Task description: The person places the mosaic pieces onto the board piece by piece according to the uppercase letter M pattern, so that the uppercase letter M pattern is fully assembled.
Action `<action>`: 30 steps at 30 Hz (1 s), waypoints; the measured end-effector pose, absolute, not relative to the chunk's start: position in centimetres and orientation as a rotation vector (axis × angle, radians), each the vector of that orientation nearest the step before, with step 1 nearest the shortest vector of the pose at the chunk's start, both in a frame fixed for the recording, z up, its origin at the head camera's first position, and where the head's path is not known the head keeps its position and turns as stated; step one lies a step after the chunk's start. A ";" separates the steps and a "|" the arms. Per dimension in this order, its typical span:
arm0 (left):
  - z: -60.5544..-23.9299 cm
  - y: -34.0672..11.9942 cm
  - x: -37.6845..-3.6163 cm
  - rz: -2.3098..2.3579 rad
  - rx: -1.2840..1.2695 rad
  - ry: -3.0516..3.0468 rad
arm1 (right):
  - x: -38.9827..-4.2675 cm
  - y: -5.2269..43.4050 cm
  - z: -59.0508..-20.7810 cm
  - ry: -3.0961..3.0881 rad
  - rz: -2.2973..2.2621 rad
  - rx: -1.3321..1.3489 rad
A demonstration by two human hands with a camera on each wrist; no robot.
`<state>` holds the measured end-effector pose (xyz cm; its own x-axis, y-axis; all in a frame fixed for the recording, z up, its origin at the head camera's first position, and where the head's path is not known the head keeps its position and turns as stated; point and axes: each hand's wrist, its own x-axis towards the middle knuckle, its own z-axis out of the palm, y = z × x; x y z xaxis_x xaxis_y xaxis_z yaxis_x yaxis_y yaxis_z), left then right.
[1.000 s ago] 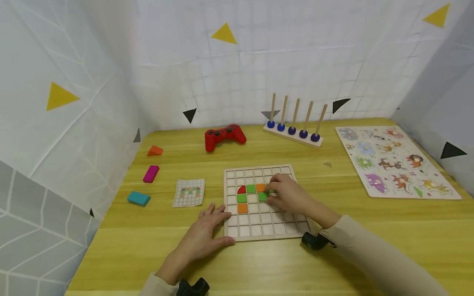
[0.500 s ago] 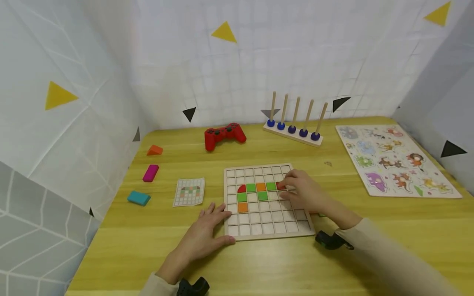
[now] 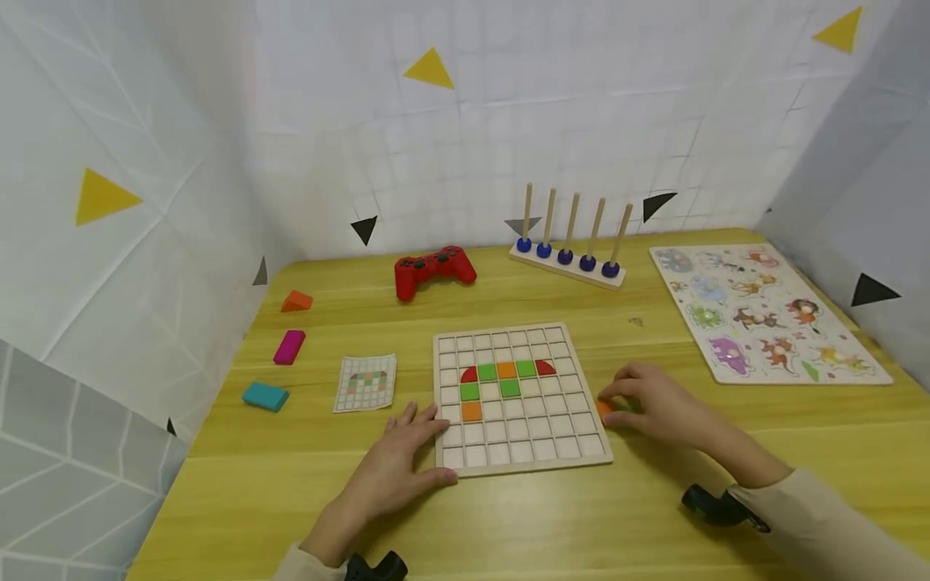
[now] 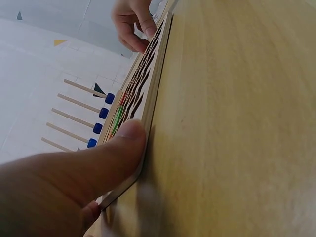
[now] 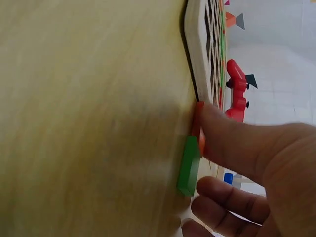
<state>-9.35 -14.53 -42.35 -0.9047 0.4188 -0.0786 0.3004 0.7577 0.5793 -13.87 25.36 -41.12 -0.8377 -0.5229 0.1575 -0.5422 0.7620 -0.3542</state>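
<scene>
Item: small flat orange square tile (image 3: 604, 408), lying on the yellow wooden tabletop (image 3: 508, 524) just beside the right edge of the pale wooden grid board (image 3: 521, 452), under the fingertips of the right hand (image 3: 654, 403). It is judged light, stiff and smooth, liable to slide on the wood; its thin side edges are the best place for a pinch. In the right wrist view the thumb is pressed on the orange tile, with a flat green tile (image 5: 187, 165) touching it; the fingers are curled, but whether the tile is yet gripped cannot be told.

The left hand (image 3: 395, 468) is laid flat with fingers spread on the tabletop, its thumb against the board's near left edge.

Counted in the board, between the hands: two red quarter-round pieces, four green squares, two orange squares.

Beyond the left hand: one pattern card (image 3: 366, 382), one teal block (image 3: 265, 396), one magenta block (image 3: 289, 346), one orange wedge (image 3: 296, 302).

Further off: one red game controller (image 3: 433, 270), one five-peg rack (image 3: 570, 250), one animal puzzle board (image 3: 763, 311).
</scene>
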 end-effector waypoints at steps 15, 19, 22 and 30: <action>-42.3 -14.2 -9.3 0.873 0.591 2.759 | -12.1 27.3 -41.6 -2.868 0.482 0.789; -42.4 -14.2 -9.2 0.873 0.586 2.744 | -11.8 27.7 -41.8 -2.869 0.498 0.782; -42.4 -14.3 -9.2 0.847 0.583 2.750 | -11.9 27.5 -41.5 -2.897 0.521 0.740; -42.1 -14.4 -9.3 0.875 0.577 2.751 | -13.9 24.7 -40.0 -2.823 0.552 0.778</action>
<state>-9.33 -14.36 -42.10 -0.9044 0.4212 -0.0684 0.3043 0.7489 0.5887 -13.88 24.72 -39.97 -0.8514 -0.4617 0.2490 -0.5215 0.7962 -0.3068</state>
